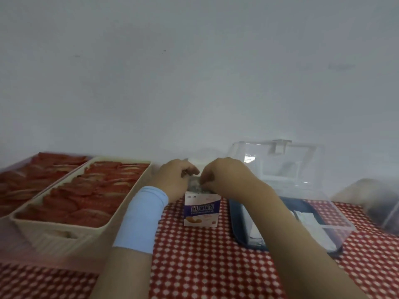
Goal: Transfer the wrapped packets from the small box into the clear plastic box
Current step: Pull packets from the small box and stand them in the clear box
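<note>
A small white and purple box (201,210) stands upright on the red checked tablecloth, mid-table. Both hands meet over its open top. My left hand (172,180) and my right hand (224,178) pinch a silvery wrapped packet (195,183) that sticks out of the box. To the right sits the clear plastic box (323,214) with a dark blue base and its lid (278,160) tilted up at the back. White wrapped packets (308,219) lie inside it, partly hidden by my right forearm.
Two trays stand at the left, a beige one (86,231) and a pinkish one (15,167), both filled with several red packets. A blurred clear container (380,203) sits at the far right. A white wall rises close behind the table.
</note>
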`<state>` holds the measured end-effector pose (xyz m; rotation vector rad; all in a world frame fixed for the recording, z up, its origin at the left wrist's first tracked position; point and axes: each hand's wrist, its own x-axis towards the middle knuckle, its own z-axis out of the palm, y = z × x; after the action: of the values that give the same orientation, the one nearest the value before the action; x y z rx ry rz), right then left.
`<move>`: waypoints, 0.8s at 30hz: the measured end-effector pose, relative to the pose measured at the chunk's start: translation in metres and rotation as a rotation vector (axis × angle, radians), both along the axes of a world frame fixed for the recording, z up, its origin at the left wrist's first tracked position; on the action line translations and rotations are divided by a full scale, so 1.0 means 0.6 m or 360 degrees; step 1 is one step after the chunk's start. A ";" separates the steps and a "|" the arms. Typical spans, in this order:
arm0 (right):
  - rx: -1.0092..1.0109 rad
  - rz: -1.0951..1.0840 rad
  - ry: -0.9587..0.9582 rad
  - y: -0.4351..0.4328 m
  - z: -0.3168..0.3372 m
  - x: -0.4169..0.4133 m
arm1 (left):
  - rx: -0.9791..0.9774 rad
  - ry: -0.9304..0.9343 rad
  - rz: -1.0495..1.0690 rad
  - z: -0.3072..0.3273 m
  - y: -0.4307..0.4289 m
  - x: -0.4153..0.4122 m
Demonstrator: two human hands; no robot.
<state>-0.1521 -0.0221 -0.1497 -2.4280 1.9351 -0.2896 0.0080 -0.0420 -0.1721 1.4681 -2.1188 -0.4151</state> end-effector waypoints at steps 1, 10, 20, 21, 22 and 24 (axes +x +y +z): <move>0.0017 -0.0009 0.0042 -0.003 -0.005 0.004 | 0.0000 0.0050 0.0013 0.000 0.000 0.000; -0.0077 -0.0099 -0.0259 -0.012 -0.011 -0.015 | -0.0053 0.0155 -0.0011 -0.002 -0.005 0.000; -0.0309 0.0205 -0.1146 -0.001 -0.007 -0.031 | -0.0005 0.0591 -0.0055 0.003 -0.001 -0.014; -0.0276 0.0229 -0.1205 0.001 -0.005 -0.029 | -0.0004 0.0660 -0.0067 0.002 -0.003 -0.011; -0.0258 0.0232 -0.1271 0.002 -0.002 -0.027 | 0.0021 0.0722 -0.0084 0.002 -0.006 -0.007; -0.0262 0.0211 -0.1411 0.004 0.001 -0.025 | 0.0156 0.0827 -0.0142 0.001 -0.011 0.005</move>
<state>-0.1672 -0.0195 -0.1488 -1.9359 1.3693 -1.2867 0.0110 -0.0485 -0.1713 1.1575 -1.7648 -0.8432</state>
